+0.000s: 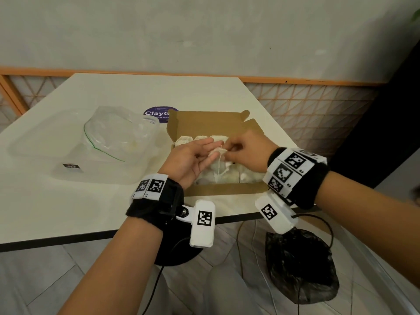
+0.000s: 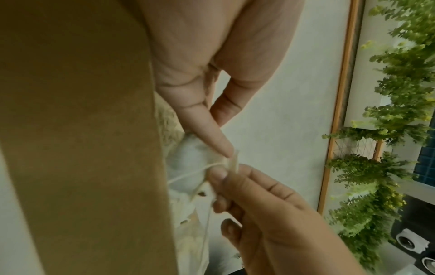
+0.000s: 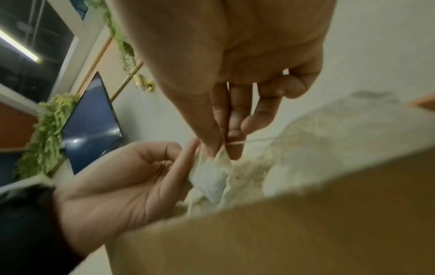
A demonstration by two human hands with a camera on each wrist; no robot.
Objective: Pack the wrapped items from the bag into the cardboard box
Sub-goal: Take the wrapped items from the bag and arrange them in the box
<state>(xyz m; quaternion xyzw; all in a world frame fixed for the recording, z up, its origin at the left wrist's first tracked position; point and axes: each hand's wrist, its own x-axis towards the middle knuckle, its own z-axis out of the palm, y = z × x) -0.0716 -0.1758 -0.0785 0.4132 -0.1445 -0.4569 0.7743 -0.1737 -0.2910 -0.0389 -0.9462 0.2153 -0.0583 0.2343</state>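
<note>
One wrapped item (image 1: 217, 153) pinched by right hand (image 1: 247, 151), touching left hand (image 1: 188, 160), box (image 1: 225, 188) half-hidden

We see the brown cardboard box (image 1: 225, 188) open, lid raised at its far side, packed with cream, string-tied wrapped items (image 1: 229, 176). Another bundle (image 1: 217, 153) is held just above them, and the clear bag (image 1: 113, 133) lies crumpled left of the box.

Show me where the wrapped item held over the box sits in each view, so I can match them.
Head: wrapped item at centre, between left hand and right hand.
Left wrist: wrapped item at centre, right of the cardboard box wall.
Right wrist: wrapped item at centre, under the pinching right hand, above the cardboard box wall.
Shared landmark: the brown cardboard box wall.
</note>
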